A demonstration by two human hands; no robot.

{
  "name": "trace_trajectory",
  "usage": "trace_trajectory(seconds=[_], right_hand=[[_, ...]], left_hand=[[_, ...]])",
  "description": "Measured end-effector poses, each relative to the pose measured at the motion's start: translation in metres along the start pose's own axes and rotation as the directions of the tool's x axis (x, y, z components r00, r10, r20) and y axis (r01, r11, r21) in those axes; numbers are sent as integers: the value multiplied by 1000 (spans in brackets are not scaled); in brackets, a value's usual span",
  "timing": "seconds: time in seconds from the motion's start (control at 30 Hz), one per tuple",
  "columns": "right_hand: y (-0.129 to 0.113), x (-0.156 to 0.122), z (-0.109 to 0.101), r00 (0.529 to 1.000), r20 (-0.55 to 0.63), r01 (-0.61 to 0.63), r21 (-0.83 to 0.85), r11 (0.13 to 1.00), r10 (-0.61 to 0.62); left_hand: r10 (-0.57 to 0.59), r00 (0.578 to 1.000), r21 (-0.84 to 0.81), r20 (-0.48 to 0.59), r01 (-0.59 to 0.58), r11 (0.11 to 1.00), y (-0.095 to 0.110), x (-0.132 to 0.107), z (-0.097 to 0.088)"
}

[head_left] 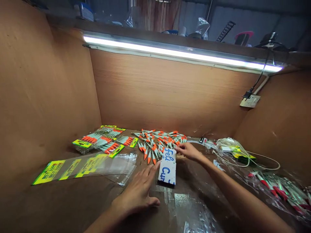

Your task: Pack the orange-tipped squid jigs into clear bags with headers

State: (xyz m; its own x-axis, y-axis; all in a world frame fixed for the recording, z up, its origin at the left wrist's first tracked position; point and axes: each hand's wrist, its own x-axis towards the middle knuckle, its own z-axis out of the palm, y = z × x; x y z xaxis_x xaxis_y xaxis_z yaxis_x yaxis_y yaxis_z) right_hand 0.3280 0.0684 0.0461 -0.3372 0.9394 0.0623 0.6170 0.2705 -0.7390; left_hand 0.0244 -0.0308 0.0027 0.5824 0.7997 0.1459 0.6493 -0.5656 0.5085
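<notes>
The left hand (138,191) lies flat and open on the table (73,207), its fingertips touching the near edge of a white block (167,168) with blue handwriting. It steadies the block and grips nothing. The right hand (188,150) reaches just past the block's far corner, fingers curled at the rim of the pile of orange-tipped floats (157,140). From here I cannot tell whether that grip has closed on one or is only touching them. The pile sits directly ahead of the right grip and slightly to its left. I'd say the work goes best by taking floats from the loose near edge, not the tangled middle, and drawing each out along its length so its neighbours don't scatter. Flat empty bags (80,166) lie to the left of the left hand, with filled packs (104,140) beyond them. A white cable (245,155) lies to the right of the right hand and is worth avoiding.
</notes>
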Motion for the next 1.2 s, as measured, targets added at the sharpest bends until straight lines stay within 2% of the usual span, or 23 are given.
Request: trace_trajectory(seconds=[0.07,0.13,0.2,0.27,0.33,0.4,0.47,0.57,0.63,0.77,0.87,0.93,1.03,1.13,1.2], right_hand=[[-3,21,-22,991,130,-26,22,999,23],[-7,38,-35,967,245,-63,-10,998,63],[-10,56,-40,951,282,-104,-94,990,127],[-11,76,-36,958,213,-154,-178,972,190],[-10,98,-26,969,82,-210,-224,952,234],[-8,117,-14,959,-12,-277,-256,926,283],[-5,130,-5,945,-37,-324,-263,909,326],[-1,133,-5,937,-19,-345,-215,914,349],[2,127,-14,938,-21,-345,-148,927,346],[11,100,-35,935,-86,-341,55,938,345],[19,66,-44,926,-157,-306,221,926,344],[26,38,-44,926,-173,-269,317,909,335],[36,-5,-35,938,-140,-228,438,870,316],[44,-39,-20,950,-65,-228,528,818,306],[47,-56,-10,960,-4,-228,574,786,281]], left_hand=[[-29,998,16,-49,29,999,-2,2,3],[-83,993,16,-83,84,996,0,5,11],[-122,988,25,-97,125,992,4,8,21],[-103,988,56,-113,110,992,11,11,32],[-30,991,106,-128,44,993,17,13,41],[45,993,143,-108,-29,989,21,13,48],[61,995,153,-78,-49,987,22,11,51],[-20,995,144,-101,35,989,27,17,51],[-84,988,156,-130,104,982,38,33,53],[-160,980,278,-117,187,942,65,77,58],[-118,988,288,-99,142,947,69,87,55],[2,997,220,-77,15,975,58,78,49],[146,982,132,-123,-129,983,27,51,37],[144,977,70,-158,-134,988,0,28,29],[143,972,36,-187,-139,990,-12,21,28]])
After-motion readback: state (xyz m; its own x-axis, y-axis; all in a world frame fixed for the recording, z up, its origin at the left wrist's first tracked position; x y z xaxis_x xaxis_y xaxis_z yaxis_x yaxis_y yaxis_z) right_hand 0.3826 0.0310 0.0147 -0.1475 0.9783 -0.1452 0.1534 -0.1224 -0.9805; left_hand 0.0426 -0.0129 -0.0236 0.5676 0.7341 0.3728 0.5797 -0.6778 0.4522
